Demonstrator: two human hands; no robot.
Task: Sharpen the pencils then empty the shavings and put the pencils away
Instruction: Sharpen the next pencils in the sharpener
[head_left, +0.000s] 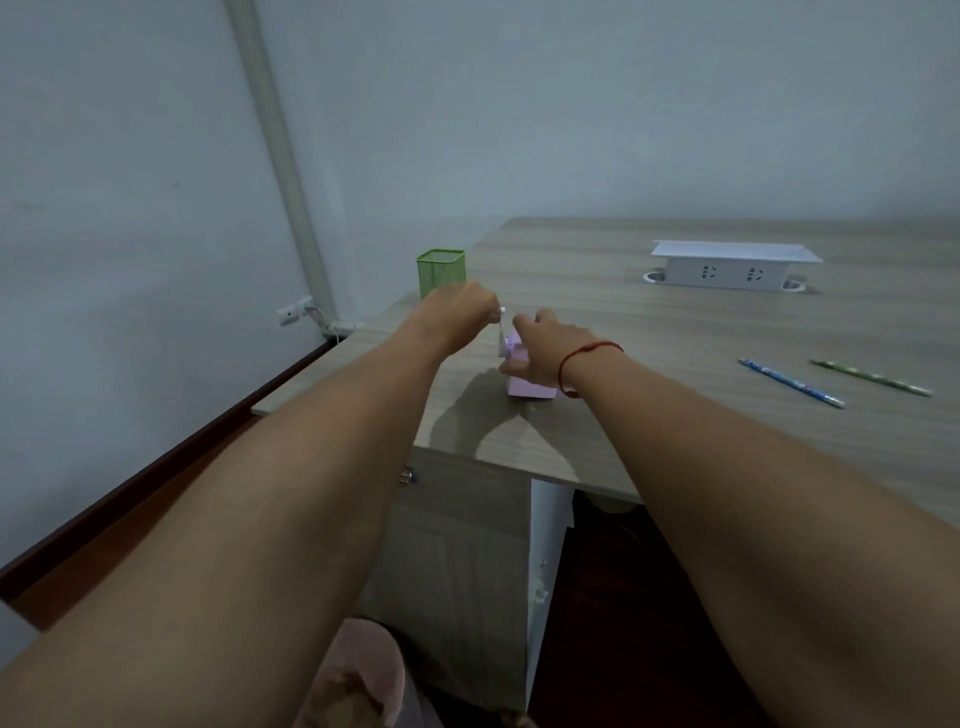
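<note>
Pink hand-crank sharpener (530, 387) stands near the front left corner of the wood-grain desk (675, 322), with the right hand (545, 345) curled over its top, gripping the body, and the left hand (460, 309) closed round the white crank handle (502, 310). Green mesh pencil cup (440, 267) stands just behind the left hand. Blue patterned pencil (789, 382) and green spotted pencil (870, 378) lie side by side well to the right, their print too small to read, and a white two-outlet socket box (727, 270) sits farther back.

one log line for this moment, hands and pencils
left hand grips crank | right hand holds pink sharpener | blue pencil, green pencil loose on table
</note>
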